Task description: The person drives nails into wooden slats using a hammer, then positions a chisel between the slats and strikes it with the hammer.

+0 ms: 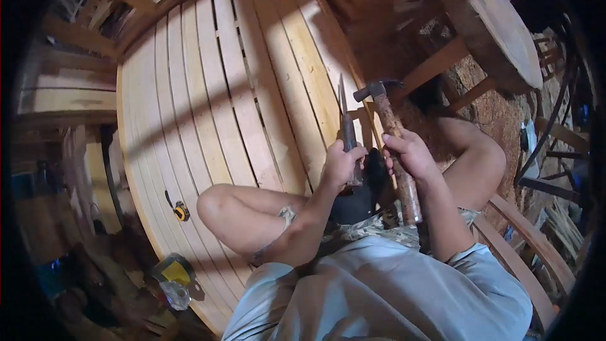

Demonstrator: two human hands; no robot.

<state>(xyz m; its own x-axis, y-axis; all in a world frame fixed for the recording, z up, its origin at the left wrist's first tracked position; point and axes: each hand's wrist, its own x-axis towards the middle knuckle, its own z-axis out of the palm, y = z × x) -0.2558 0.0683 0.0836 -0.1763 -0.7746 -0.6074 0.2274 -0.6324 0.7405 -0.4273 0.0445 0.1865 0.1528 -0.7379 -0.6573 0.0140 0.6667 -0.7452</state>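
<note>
My left hand is closed around the dark handle of a chisel, whose narrow blade tapers upward over the slatted wooden platform. In my right hand is a claw hammer with a worn, mottled handle, gripped around its middle. The hammer's head points away from me, close beside the chisel's blade but apart from it. Both tools are held in front of my body, between my bent legs. Part of each handle is hidden by the fingers.
A yellow and black tape measure lies on the slats left of my knee. Near the platform's lower left edge sits a dark item with a yellow face. A wooden stool stands at the upper right; curved wooden pieces are at the right.
</note>
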